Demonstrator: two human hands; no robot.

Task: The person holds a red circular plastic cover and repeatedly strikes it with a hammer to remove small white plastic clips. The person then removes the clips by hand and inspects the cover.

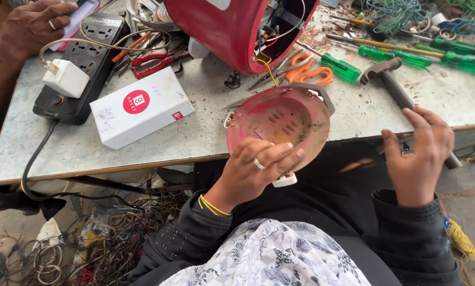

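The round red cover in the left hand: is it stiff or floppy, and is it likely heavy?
The round red cover probably is stiff: it keeps its dish shape although the left hand holds only its lower edge. It seems light, since a few fingers support it. A yellow wire runs toward it, so pulling may tug the red housing.
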